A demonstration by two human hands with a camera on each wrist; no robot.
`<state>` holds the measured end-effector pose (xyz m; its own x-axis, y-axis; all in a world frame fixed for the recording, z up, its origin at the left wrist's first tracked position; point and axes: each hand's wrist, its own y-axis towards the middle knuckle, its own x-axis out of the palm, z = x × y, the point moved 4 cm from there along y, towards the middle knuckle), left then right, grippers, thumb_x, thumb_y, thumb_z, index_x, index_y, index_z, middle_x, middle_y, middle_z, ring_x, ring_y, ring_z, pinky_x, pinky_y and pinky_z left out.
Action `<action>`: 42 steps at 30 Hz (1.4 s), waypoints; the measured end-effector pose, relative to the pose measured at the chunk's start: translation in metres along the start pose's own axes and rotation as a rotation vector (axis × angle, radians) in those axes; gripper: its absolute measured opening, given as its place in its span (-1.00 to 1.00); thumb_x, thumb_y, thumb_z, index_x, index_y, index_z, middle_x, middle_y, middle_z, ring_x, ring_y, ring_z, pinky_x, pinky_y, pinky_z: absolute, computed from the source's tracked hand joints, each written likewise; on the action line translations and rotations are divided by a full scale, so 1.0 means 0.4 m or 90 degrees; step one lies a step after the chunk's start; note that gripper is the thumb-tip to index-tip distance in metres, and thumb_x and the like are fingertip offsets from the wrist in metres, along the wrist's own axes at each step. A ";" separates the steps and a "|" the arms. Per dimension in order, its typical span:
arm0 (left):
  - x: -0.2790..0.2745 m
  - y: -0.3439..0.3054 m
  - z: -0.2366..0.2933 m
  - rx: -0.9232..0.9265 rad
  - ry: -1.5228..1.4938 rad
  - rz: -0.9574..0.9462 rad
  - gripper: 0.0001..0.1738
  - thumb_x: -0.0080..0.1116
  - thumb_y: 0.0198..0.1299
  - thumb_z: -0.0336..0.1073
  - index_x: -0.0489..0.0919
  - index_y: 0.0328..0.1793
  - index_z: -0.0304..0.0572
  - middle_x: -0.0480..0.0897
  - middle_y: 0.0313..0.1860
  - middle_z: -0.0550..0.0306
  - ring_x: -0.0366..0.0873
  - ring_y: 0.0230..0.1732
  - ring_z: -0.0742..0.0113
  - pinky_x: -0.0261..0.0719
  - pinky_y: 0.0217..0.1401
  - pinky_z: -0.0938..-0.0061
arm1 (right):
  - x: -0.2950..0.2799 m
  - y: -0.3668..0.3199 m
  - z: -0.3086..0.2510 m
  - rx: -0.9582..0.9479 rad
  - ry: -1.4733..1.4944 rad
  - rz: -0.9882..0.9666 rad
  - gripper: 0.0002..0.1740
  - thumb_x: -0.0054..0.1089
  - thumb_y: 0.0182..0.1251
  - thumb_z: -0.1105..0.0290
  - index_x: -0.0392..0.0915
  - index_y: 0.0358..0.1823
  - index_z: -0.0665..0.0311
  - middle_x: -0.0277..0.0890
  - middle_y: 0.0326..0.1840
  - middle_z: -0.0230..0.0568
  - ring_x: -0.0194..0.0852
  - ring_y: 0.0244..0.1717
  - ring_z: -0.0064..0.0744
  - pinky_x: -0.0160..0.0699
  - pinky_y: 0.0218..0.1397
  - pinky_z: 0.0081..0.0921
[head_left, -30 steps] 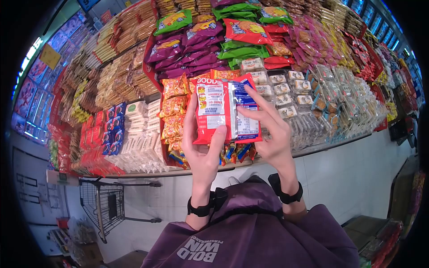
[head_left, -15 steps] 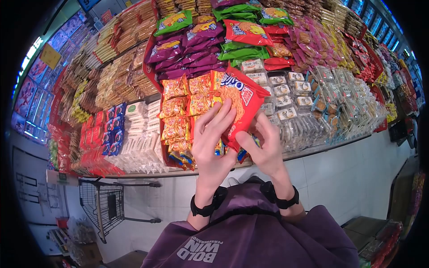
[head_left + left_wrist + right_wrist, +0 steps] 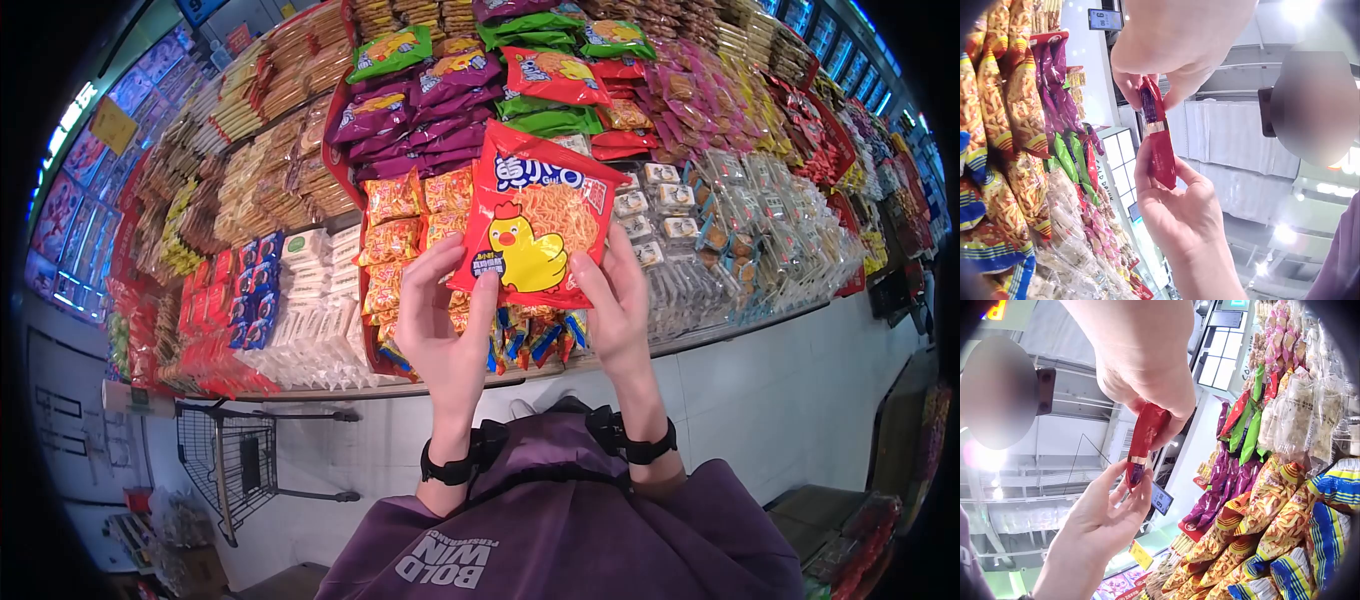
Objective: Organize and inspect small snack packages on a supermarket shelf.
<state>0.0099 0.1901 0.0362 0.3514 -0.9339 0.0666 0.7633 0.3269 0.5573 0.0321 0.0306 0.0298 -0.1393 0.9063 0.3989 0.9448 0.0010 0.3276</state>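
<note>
A red snack packet [image 3: 530,225] with a yellow cartoon chick and a picture of crispy noodles faces up in the head view. My left hand [image 3: 445,320] pinches its lower left corner, thumb on the front and fingers behind. On the lower right, my right hand [image 3: 615,305] grips the edge the same way. Both wrist views catch the packet [image 3: 1160,140] edge-on, held between the two hands. The packet hangs over orange noodle snack bags [image 3: 390,240] and hides part of them.
Purple packets [image 3: 370,115], green packets [image 3: 390,52] and another red chick packet [image 3: 555,75] are stacked behind. Clear-wrapped white packs [image 3: 635,205] lie to the right. A shopping cart [image 3: 230,460] stands at the lower left. An electronic price tag [image 3: 1105,19] hangs beyond the shelf.
The packet has turned from its printed back to its chick front. Both hands shifted their hold during the turn and now grip its lower corners.
</note>
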 end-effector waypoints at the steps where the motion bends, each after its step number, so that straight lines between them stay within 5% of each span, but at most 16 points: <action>1: 0.000 -0.002 -0.003 -0.040 -0.043 0.004 -0.57 0.27 0.10 -0.65 0.47 0.12 -0.39 0.50 0.17 -0.08 0.54 0.14 0.27 0.53 0.18 0.43 | 0.000 0.000 -0.001 0.002 0.004 0.000 -0.54 -0.02 0.47 0.46 0.20 0.33 0.44 0.47 0.15 -0.12 0.43 0.12 -0.52 0.40 0.20 -0.56; 3: 0.004 -0.004 0.004 -0.121 -0.129 0.014 -0.54 0.28 0.09 -0.66 0.45 0.14 -0.41 0.51 0.15 -0.09 0.57 0.09 0.27 0.57 0.13 0.47 | 0.001 0.000 0.001 0.001 0.008 -0.011 -0.55 -0.06 0.49 0.46 0.20 0.34 0.44 0.45 0.17 -0.13 0.40 0.14 -0.53 0.38 0.22 -0.54; 21: 0.002 -0.010 0.019 -0.015 -0.074 -0.005 -0.45 0.31 0.02 -0.69 0.40 0.16 -0.37 0.55 0.06 -0.05 0.62 -0.03 0.31 0.58 0.04 0.46 | -0.008 0.005 0.028 -0.020 -0.056 -0.035 -0.57 -0.09 0.54 0.40 0.21 0.34 0.40 0.42 0.20 -0.21 0.37 0.16 -0.53 0.31 0.28 -0.52; 30: 0.003 -0.015 0.000 -0.073 -0.011 0.004 -0.37 0.31 0.03 -0.61 0.34 0.27 -0.34 0.50 0.13 0.04 0.47 0.16 0.34 0.40 0.25 0.43 | -0.003 -0.004 -0.002 -0.052 -0.113 -0.066 -0.53 0.05 0.44 0.51 0.20 0.32 0.43 0.42 0.18 -0.16 0.38 0.18 -0.48 0.30 0.30 -0.50; 42: 0.020 -0.014 0.003 -0.147 -0.103 -0.087 -0.59 0.31 0.11 -0.56 0.42 0.07 -0.34 0.63 -0.07 0.07 0.59 -0.06 0.43 0.54 0.04 0.51 | -0.021 -0.001 0.007 -0.001 -0.132 -0.040 -0.46 0.05 0.48 0.40 0.19 0.40 0.44 0.48 0.17 -0.15 0.43 0.12 -0.55 0.44 0.17 -0.56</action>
<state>0.0078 0.1806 0.0344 0.1595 -0.9764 0.1457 0.9073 0.2032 0.3681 0.0337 0.0241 0.0238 -0.1332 0.9722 0.1925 0.9360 0.0596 0.3468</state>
